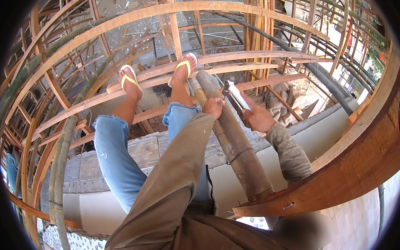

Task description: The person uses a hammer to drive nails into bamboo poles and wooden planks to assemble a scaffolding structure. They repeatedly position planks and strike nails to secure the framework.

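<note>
Gripping a hammer (235,94) by its pale handle, the right hand (259,118) has its fingers wrapped fully round it, the dark head pointing up and left, just above the bamboo pole (236,141). The left hand (214,107) rests on top of that same pole, fingers curled over it, though how tightly they close cannot be told. The pole runs from a curved wooden beam (342,173) at lower right up toward the feet. Two feet in yellow flip-flops (129,79) stand on long wooden slats (250,57) that cross the bamboo frame, with blue jeans (117,158) and grey ground far below
</note>
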